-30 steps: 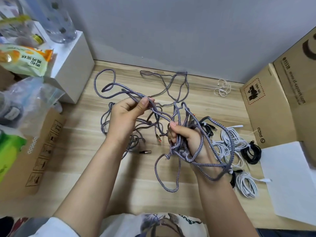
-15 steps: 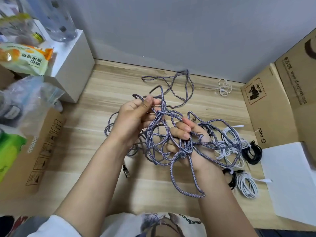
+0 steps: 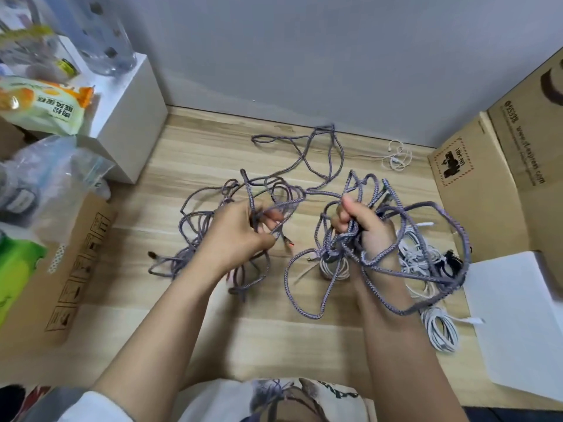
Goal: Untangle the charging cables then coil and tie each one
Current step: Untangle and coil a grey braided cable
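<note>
Above the desk (image 3: 213, 141), both hands grip the braided cable tangle (image 3: 304, 190): left hand (image 3: 243, 236) at 9 o'clock, right hand (image 3: 362, 226) at 3, fingers curled through loops.

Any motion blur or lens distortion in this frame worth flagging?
Head view: left hand and the braided cables it grips are motion-smeared; right hand sharper. Wide-angle bending shows at the cardboard box edges. Lighting soft, no glare.
</note>
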Available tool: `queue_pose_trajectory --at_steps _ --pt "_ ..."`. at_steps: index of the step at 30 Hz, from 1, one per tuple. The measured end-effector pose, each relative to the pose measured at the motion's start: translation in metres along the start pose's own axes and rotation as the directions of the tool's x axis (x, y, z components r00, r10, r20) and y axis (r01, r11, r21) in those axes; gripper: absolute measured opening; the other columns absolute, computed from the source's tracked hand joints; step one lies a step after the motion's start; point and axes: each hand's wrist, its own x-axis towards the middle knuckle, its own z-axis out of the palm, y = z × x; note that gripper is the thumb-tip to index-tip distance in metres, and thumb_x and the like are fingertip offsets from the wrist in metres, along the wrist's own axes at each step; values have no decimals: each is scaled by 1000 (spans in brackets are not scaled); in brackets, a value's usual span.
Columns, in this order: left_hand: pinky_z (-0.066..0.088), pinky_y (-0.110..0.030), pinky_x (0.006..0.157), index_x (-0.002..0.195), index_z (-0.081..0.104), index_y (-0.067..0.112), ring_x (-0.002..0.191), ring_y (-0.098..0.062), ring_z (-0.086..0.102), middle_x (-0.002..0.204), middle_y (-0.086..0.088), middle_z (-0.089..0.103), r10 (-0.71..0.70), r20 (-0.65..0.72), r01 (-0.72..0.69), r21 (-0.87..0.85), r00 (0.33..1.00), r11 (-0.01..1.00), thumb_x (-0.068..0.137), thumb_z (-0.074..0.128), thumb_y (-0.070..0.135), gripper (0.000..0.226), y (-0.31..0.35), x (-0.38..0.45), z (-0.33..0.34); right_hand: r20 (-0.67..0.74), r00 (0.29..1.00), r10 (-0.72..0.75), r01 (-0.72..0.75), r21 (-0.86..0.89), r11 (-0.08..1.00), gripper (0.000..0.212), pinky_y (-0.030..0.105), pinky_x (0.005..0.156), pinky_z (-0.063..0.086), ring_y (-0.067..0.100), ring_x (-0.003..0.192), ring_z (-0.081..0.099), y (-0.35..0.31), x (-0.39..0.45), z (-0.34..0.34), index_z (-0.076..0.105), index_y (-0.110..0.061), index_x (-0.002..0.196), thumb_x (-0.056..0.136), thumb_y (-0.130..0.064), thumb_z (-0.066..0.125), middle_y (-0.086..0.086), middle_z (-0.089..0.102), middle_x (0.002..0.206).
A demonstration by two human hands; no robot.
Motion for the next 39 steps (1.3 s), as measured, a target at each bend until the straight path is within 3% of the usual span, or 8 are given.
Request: queue_pose_trajectory --at_steps 8,14,17,20,24,27,30,39 --pt "42 -29 81 89 71 24 92 -17 60 89 12 61 104 -197 -79 133 975 988 77 65 18 15 -32 20 -8 49 991 -127 127 -1 992 29 16 46 36 8 40 40 -3 -7 0 47 -15 48 69 -30 61 -3 43 44" --pt "51 -16 66 58 64 16 81 -9 64 68 11 70 -281 -308 130 -431 909 893 73 52 -22 43 -70 27 -31 -168 937 -306 347 357 867 50 15 43 34 4 39 41 -28 -11 -2 51 -19 37 87 -13 50 -9 45 44" --pt "50 -17 60 87 65 5 66 -7 63 77 -2 68 -469 -252 327 -448 847 832 78 61 -12 20 -98 28 -41 -156 926 -343 376 432 820 61 13 43 37 3 38 41 -37 -13 -3 52 -18 35 93 -4 40 -8 45 44" --pt "47 -36 78 118 51 -3 95 -30 64 102 -18 62 -552 -226 510 -222 802 831 62 83 38 77 -98 29 -50 -82 937 -339 340 423 840 49 13 45 39 4 39 41 -29 -17 4 53 -17 37 85 -8 45 -8 46 45" --pt "22 -36 108 145 20 3 134 -33 28 145 -20 29 -168 -553 358 255 816 898 72 79 34 99 -46 12 -42 15 937 -348 303 457 836 44 13 47 40 4 41 42 -26 -18 10 55 -19 41 84 -12 48 -8 47 48" --pt "26 -19 105 138 42 15 127 -10 39 136 3 44 153 -189 -128 139 970 982 72 78 34 78 -16 5 -23 110 932 -345 260 458 850 44 13 48 40 3 42 43 -25 -21 12 56 -19 43 86 -15 47 -9 48 48" --pt "40 -35 101 109 69 15 116 -17 55 120 0 62 250 158 -287 283 955 915 72 62 42 46 -28 14 0 260 905 -337 195 452 870 39 15 49 34 2 45 44 -30 -26 7 59 -21 50 88 -24 49 -11 49 50" --pt "43 -21 74 94 58 31 73 -6 57 74 14 61 227 -431 -275 -52 874 960 95 41 21 20 -2 29 -24 205 965 -163 155 56 986 41 16 45 33 4 39 33 -29 -28 -5 46 -21 36 76 -28 49 -10 38 41"
